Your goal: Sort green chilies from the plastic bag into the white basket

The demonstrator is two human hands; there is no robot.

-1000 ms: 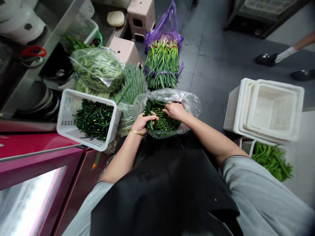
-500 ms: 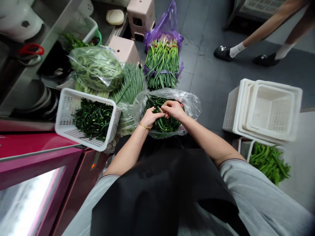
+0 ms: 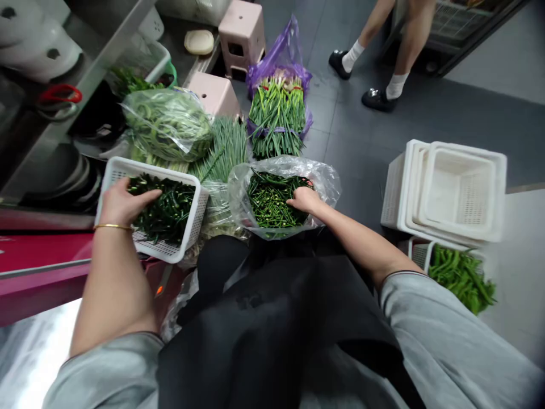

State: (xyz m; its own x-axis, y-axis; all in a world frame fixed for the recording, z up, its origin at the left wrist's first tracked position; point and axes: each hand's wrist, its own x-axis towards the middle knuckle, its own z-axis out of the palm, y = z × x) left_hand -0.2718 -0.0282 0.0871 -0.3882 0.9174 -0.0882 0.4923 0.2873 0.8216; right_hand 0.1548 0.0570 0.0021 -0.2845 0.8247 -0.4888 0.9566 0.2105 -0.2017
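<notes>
At the left, my left hand (image 3: 123, 203) is over the white plastic basket (image 3: 193, 227), at its left side. Its thumb is stretched out away from the fingers, above dark green chili peppers (image 3: 170, 207) in the basket. My right hand (image 3: 305, 200) reaches into a clear plastic bag (image 3: 327, 179) in front of my lap. Its fingers are curled down among the contents, and what they hold is hidden. Inside the bag lie thin green stems (image 3: 272, 205), with dark green chilies along the back.
Beyond the bag are green garlic chives (image 3: 279, 108) in purple plastic. Bagged green beans (image 3: 168, 122) and pink stools (image 3: 215, 94) stand back left. Stacked white baskets (image 3: 462, 187) and light green peppers (image 3: 462, 278) are at right. Another person's legs (image 3: 409, 45) are at the back.
My left hand has left the bag and moved left over the basket. My right hand stays at the bag, slightly lower. The other person's feet have shifted left.
</notes>
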